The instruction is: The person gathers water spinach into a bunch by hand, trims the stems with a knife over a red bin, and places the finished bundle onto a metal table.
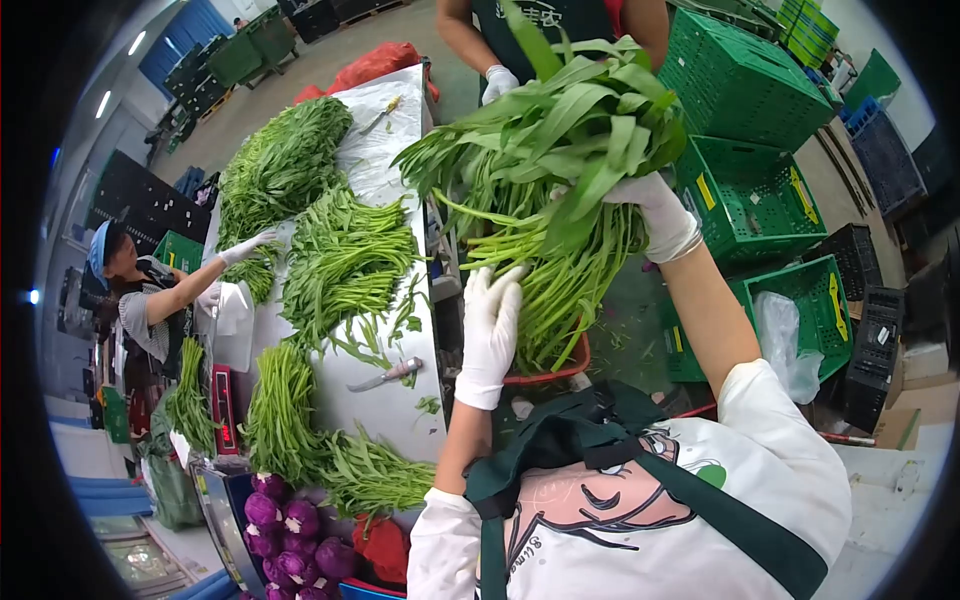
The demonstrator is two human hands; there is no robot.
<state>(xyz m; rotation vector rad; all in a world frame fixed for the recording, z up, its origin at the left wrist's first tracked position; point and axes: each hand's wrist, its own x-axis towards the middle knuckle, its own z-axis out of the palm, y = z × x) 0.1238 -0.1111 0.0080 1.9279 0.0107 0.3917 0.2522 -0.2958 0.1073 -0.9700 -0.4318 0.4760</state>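
Note:
My right hand (655, 215), in a white glove, is closed round a big leafy bunch of greens (590, 130) at the right of the table. My left hand (492, 325), also gloved, has its fingers apart beside the pale green stems (530, 270). Beneath the bunch, more greens hang over an orange-red container (550, 374), mostly hidden by leaves. On the metal table, left of my hands, lie a heap of greens (345, 260) and a knife (387, 375).
A co-worker (150, 290) reaches over the table (400, 420) from the left; another person's gloved hand (498, 84) is behind the bunch. Purple cabbages (300, 545) sit at the lower left. Green crates (750, 190) stand at the right.

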